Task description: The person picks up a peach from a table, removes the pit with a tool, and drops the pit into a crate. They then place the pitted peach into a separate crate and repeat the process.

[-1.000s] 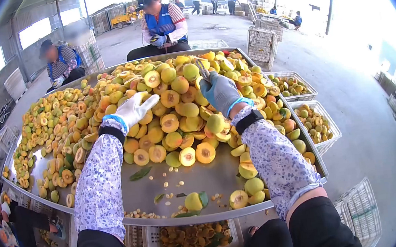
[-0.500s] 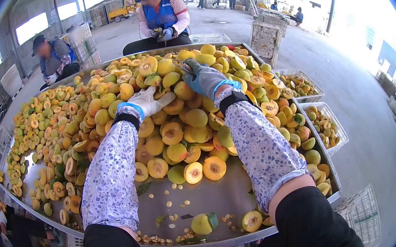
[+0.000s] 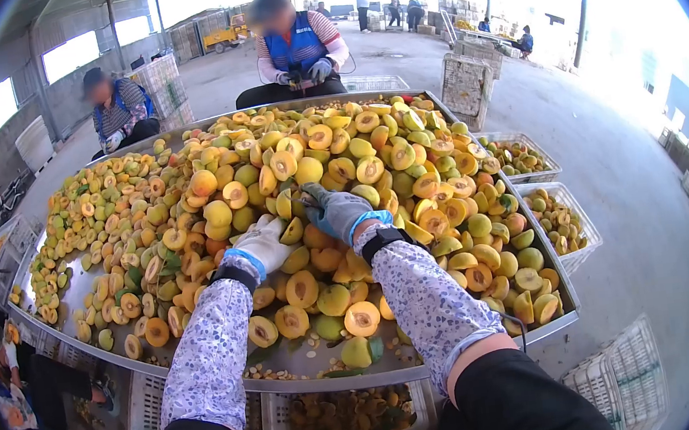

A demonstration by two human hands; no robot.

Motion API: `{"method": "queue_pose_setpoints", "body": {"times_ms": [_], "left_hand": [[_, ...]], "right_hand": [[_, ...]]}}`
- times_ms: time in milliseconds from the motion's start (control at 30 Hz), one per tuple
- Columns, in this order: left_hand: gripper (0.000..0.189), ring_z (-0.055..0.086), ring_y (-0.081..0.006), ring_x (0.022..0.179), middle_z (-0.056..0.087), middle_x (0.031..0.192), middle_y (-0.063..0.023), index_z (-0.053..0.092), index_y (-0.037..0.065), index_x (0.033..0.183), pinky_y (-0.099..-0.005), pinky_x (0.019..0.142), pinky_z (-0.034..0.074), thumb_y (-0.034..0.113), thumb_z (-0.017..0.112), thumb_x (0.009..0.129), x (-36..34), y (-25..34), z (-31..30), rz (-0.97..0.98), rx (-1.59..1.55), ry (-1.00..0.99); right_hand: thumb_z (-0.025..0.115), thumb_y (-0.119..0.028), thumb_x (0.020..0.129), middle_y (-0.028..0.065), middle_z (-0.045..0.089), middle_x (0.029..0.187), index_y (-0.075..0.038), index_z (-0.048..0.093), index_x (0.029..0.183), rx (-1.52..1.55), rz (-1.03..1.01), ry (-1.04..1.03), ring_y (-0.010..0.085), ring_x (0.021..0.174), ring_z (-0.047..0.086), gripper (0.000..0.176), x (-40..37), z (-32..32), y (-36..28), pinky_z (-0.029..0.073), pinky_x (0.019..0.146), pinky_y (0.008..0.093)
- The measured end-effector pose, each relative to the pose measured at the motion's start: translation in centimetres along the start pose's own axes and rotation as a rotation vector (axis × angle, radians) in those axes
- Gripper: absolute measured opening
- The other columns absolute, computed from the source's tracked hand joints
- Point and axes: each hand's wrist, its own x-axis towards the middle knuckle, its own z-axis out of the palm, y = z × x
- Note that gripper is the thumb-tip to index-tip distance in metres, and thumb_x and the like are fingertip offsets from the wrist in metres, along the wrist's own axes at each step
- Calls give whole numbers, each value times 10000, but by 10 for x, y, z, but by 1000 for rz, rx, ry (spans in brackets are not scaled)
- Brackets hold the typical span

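At the heap's (image 3: 354, 146) near slope on the counter (image 3: 321, 381), the left hand (image 3: 265, 243) grasps a fruit (image 3: 292, 231); the right hand (image 3: 337, 211) is clenched on a cutter (image 3: 309, 192). With the hands this close, the cutter could nick the left hand; loosened fruit could roll off.

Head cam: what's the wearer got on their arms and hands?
The left hand wears a white glove, the right hand a grey-blue glove, each ending in a bright blue cuff. A black wristband sits behind each cuff. Both arms are in loose pale sleeves with a small blue-purple floral print.
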Motion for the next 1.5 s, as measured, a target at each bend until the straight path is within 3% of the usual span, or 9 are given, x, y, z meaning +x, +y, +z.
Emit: {"method": "queue_pose_setpoints", "body": {"times_ms": [167,233,400,533,667,933,1000,1300,1500], "left_hand": [[717,360,-336,1443,431,1516,-203,532,45,1384,-402,1185,325,496,672,845,-44,2,-1,140,55,-23],[626,533,-356,1294,567,1381,-206,598,68,1319,-419,1071,435,431,712,822,-51,-15,-6,206,45,-17],[329,663,-347,1056,696,1146,-178,664,93,1201,-400,943,516,174,635,884,-128,-50,16,253,-351,821],[436,654,-341,1055,693,1120,-189,656,82,1184,-422,905,518,365,680,853,-204,-27,34,-146,-160,484],[658,600,-382,1185,621,1281,-253,546,14,1330,-432,989,481,427,695,841,-197,-32,72,-167,-28,209],[404,661,-347,1016,683,1112,-192,710,21,991,-406,907,515,334,801,753,-205,-33,69,-172,-472,381],[350,672,-295,998,697,1068,-170,719,26,1019,-370,896,523,271,796,781,-213,-17,65,-131,-523,605],[422,655,-159,1032,692,1160,-88,617,1,1296,-309,931,521,89,711,894,-259,100,34,543,-1059,440],[467,619,-213,1151,647,1254,-145,555,-44,1355,-327,1005,498,315,524,1059,-244,131,80,461,-1399,650]], "right_hand": [[576,-482,967,199,668,1235,-195,557,1406,58,-45,-170,367,1148,639,525,-19,7,-14,504,974,431],[628,-370,983,132,701,1205,-111,555,1398,240,-169,-43,209,1084,669,495,-14,21,11,511,937,343],[604,-241,1024,11,670,978,-84,583,1336,1075,-168,179,38,838,595,350,-95,-46,-41,495,730,168],[580,-343,1025,42,692,946,-95,534,1355,1049,-33,-29,75,681,663,416,-173,-82,-68,485,499,217],[545,-311,1038,-1,678,892,-84,521,1349,886,-86,-175,47,646,635,386,-243,-72,-88,473,511,200],[622,-204,990,-3,582,777,-27,599,1026,953,-58,-176,88,686,533,182,-303,-20,-77,472,638,293],[636,-217,986,-10,586,817,-44,612,1030,1036,43,-139,72,698,523,180,-307,-17,-75,470,642,275],[591,-513,992,-13,673,950,-170,583,1198,1635,321,-196,77,694,648,400,-301,-22,-79,394,411,178],[489,-571,1022,-31,621,803,-211,589,1146,2025,390,-273,78,578,558,394,-296,-10,-74,387,417,199]]}}
